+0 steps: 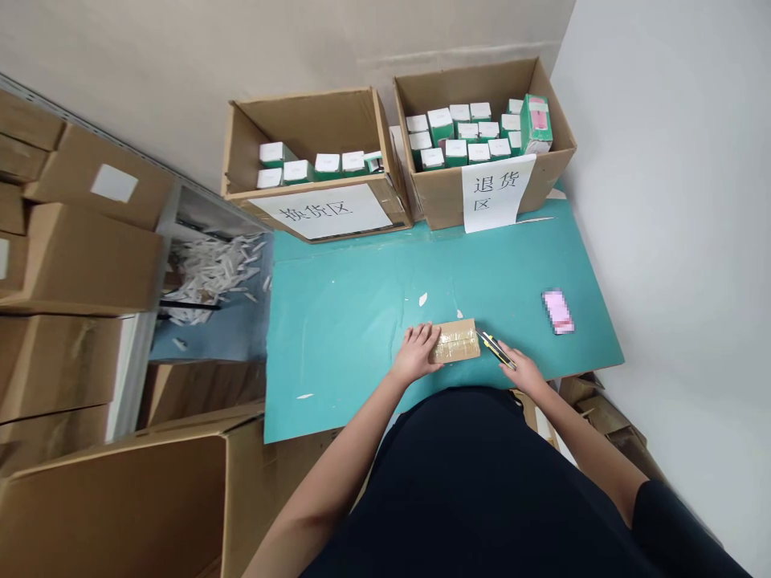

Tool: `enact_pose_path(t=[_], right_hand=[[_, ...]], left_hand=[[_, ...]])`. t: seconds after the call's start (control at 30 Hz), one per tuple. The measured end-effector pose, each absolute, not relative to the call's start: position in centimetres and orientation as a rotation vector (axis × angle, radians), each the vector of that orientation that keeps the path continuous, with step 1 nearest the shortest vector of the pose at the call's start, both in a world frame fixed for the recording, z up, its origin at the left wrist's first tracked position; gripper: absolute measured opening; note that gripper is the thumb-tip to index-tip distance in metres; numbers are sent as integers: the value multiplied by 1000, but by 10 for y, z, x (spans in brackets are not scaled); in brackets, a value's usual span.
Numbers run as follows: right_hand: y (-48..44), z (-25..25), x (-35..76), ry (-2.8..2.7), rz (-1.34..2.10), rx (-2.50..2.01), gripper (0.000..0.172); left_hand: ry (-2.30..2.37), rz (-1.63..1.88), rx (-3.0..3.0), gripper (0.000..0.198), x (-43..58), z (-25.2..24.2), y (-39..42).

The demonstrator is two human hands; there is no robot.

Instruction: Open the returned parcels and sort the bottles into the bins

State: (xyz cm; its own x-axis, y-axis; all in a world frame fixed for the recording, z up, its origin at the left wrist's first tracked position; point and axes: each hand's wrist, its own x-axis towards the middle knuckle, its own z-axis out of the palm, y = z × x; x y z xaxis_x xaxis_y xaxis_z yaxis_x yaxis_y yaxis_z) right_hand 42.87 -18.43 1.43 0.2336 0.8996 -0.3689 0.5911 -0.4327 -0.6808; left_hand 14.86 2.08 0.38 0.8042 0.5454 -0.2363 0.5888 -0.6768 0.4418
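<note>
Head view: just below the centre of the frame, the left hand (pixel 417 352) lies palm down with its fingers loosely spread over the left end of a small taped parcel (pixel 458 340), forearm angled in from lower left. The right hand (pixel 525 371), to the right, is curled around a utility knife (pixel 495 348), its tip at the parcel's right edge. The parcel lies on the teal table (pixel 337 313), at its near edge. A pink phone (pixel 558 311) lies further right.
</note>
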Motion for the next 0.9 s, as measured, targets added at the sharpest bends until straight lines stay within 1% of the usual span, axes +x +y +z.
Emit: enact_pose_path(t=[0.3, 0.67, 0.9], right_hand=[[-197, 8, 419, -1313, 1081, -2073, 66], [-213, 12, 414, -1266, 1172, -2037, 67], [-221, 17, 410, -1273, 1165, -2035, 65]], left_hand=[[858, -120, 2493, 100, 150, 3, 20], [859, -133, 2490, 99, 150, 1, 21], [859, -63, 2461, 99, 149, -2, 21]])
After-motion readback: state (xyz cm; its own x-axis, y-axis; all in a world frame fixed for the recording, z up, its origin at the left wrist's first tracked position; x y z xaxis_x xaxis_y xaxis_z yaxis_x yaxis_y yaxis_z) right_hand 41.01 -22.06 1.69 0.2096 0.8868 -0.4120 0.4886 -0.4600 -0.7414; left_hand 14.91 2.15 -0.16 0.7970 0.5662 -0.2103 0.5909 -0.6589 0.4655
